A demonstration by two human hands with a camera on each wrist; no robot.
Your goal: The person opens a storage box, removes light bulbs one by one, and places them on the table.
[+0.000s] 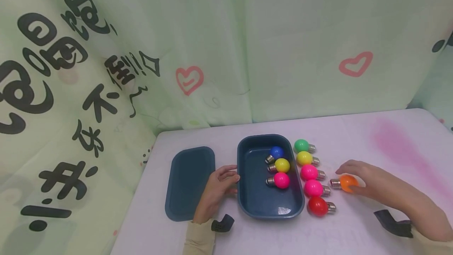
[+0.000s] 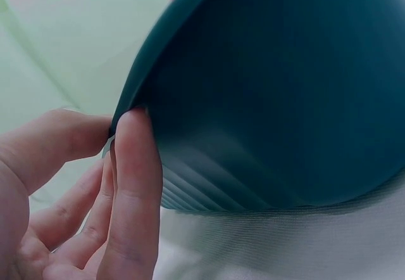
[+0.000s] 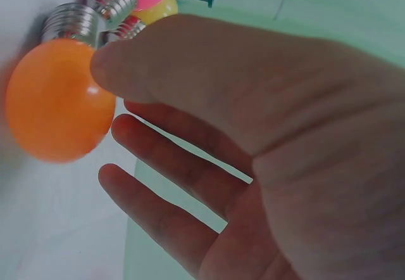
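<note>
My left hand (image 1: 220, 186) pinches the left rim of a dark blue plastic box (image 1: 253, 204); in the left wrist view, the thumb and a finger (image 2: 133, 185) meet across that rim. Inside the box lie a blue bulb (image 1: 277, 152), a yellow bulb (image 1: 282, 165) and a pink bulb (image 1: 282, 180). To the right, an orange light bulb (image 1: 348, 183) lies on the table with its screw base toward the box. My right hand (image 1: 369, 178) is around it, thumb at its side and the other fingers spread loosely, not closed on it.
Right of the box stands a column of several bulbs: green (image 1: 301, 145), yellow (image 1: 304, 158), two pink, one (image 1: 309, 172) above the other (image 1: 313, 188), and red (image 1: 317, 206). A flat dark blue lid (image 1: 189, 180) lies left of the box. Printed curtains (image 1: 301, 50) hang behind the table.
</note>
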